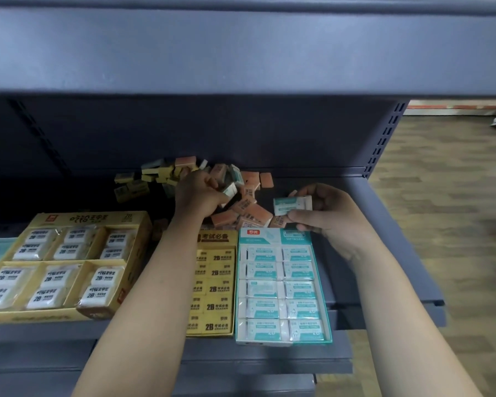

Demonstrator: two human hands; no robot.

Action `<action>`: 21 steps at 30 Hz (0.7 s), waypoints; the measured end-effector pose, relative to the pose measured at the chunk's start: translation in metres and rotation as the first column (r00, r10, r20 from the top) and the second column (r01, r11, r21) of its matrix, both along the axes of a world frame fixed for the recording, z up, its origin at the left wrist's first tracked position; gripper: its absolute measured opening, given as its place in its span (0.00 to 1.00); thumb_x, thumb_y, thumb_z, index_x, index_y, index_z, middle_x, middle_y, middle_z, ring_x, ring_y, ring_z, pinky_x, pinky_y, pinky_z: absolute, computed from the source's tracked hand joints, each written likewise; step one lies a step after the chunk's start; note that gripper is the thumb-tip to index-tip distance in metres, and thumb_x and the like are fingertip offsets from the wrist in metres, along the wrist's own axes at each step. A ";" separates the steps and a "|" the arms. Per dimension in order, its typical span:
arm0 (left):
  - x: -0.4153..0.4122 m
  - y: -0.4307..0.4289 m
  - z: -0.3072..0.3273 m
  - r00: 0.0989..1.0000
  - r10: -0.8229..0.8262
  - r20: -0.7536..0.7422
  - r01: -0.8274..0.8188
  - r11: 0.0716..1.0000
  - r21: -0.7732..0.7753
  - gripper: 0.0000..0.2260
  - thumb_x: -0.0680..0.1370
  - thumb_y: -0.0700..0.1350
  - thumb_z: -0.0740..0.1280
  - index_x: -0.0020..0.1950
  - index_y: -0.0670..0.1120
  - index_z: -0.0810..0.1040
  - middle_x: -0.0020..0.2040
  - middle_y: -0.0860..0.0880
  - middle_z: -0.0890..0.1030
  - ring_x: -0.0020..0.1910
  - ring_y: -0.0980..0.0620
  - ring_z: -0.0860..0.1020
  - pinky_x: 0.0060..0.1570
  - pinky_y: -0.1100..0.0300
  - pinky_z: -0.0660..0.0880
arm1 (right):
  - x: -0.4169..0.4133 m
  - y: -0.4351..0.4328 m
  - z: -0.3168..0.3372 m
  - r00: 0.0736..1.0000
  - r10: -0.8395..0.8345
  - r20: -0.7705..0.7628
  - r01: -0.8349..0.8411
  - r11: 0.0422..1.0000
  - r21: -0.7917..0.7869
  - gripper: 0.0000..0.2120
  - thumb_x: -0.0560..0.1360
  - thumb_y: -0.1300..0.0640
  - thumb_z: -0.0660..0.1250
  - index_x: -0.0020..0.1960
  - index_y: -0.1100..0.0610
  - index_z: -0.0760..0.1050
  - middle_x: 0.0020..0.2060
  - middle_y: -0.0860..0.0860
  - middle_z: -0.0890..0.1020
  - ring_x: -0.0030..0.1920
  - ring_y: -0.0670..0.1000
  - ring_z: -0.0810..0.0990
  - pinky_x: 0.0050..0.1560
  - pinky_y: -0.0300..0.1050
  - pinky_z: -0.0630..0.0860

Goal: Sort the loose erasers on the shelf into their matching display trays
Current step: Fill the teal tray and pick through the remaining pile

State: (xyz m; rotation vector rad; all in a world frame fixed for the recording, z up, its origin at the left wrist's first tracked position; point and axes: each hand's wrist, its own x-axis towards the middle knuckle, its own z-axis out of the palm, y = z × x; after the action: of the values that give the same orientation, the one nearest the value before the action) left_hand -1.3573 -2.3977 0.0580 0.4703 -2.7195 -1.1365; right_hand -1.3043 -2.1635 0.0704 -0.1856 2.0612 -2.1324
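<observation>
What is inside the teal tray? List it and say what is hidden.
Ten teal-and-white erasers, two columns of five, fill the teal tray. The right hand covers its far right corner; anything beneath the top layer is hidden.

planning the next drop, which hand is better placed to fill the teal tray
Right. The right hand pinches a teal eraser just behind the teal tray; the left hand is curled farther back in the loose pile.
</observation>
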 end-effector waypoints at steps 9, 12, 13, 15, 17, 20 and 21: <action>0.043 -0.007 0.014 0.978 -0.138 -0.159 0.167 0.968 0.188 0.08 0.75 0.42 0.71 0.47 0.53 0.75 0.47 0.53 0.82 0.40 0.57 0.82 0.38 0.64 0.76 | 0.031 0.002 0.005 0.998 0.041 0.047 -0.038 0.997 -0.062 0.10 0.70 0.70 0.72 0.47 0.61 0.74 0.42 0.56 0.86 0.41 0.50 0.85 0.36 0.37 0.80; 0.063 -0.003 0.013 0.964 -0.185 -0.193 0.214 0.966 0.143 0.05 0.78 0.42 0.67 0.49 0.53 0.77 0.49 0.58 0.80 0.41 0.64 0.78 0.33 0.76 0.69 | 0.037 0.000 0.003 0.997 0.056 0.045 -0.057 0.998 0.012 0.07 0.73 0.69 0.70 0.46 0.59 0.80 0.50 0.58 0.85 0.44 0.50 0.84 0.34 0.36 0.78; 0.069 -0.002 0.012 0.961 -0.183 -0.207 0.217 0.964 0.155 0.06 0.79 0.41 0.65 0.49 0.53 0.78 0.51 0.58 0.79 0.42 0.65 0.78 0.34 0.76 0.70 | 0.039 0.000 0.002 0.997 0.067 0.044 -0.068 0.997 0.020 0.07 0.74 0.69 0.69 0.47 0.59 0.80 0.51 0.58 0.85 0.44 0.50 0.84 0.35 0.36 0.78; 0.080 0.001 0.009 0.961 -0.160 -0.227 0.210 0.955 0.212 0.09 0.81 0.42 0.63 0.49 0.54 0.80 0.53 0.58 0.80 0.45 0.63 0.80 0.41 0.68 0.77 | 0.043 -0.001 0.001 0.994 0.102 0.047 -0.103 0.994 0.024 0.07 0.75 0.69 0.68 0.51 0.62 0.80 0.48 0.58 0.85 0.45 0.52 0.84 0.38 0.38 0.80; 0.088 0.002 0.004 0.966 -0.125 -0.225 0.183 0.950 0.254 0.12 0.81 0.44 0.62 0.49 0.59 0.82 0.49 0.55 0.83 0.46 0.48 0.83 0.48 0.48 0.81 | 0.046 -0.003 -0.001 0.990 0.135 0.048 -0.138 0.989 0.049 0.08 0.77 0.67 0.66 0.55 0.62 0.78 0.48 0.56 0.85 0.46 0.54 0.85 0.41 0.41 0.82; 0.101 0.005 0.003 0.965 -0.125 -0.231 0.182 0.953 0.242 0.12 0.80 0.44 0.63 0.50 0.60 0.82 0.45 0.53 0.84 0.46 0.42 0.82 0.50 0.42 0.79 | 0.050 -0.006 -0.001 0.983 0.173 0.066 -0.177 0.982 0.070 0.07 0.80 0.65 0.63 0.57 0.59 0.75 0.50 0.57 0.85 0.45 0.56 0.85 0.39 0.40 0.82; 0.104 0.007 0.004 0.961 -0.140 -0.239 0.196 0.953 0.230 0.11 0.80 0.45 0.64 0.50 0.60 0.83 0.46 0.54 0.83 0.46 0.46 0.82 0.50 0.45 0.80 | 0.051 -0.007 0.000 0.980 0.192 0.060 -0.197 0.976 0.093 0.07 0.80 0.65 0.63 0.57 0.59 0.74 0.49 0.57 0.85 0.43 0.55 0.85 0.37 0.40 0.82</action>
State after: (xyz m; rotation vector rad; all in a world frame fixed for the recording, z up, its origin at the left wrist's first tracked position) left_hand -1.2530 -2.3906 0.0617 0.1292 -2.4722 -1.4924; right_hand -1.2532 -2.1706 0.0702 -0.3036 2.0227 -1.8973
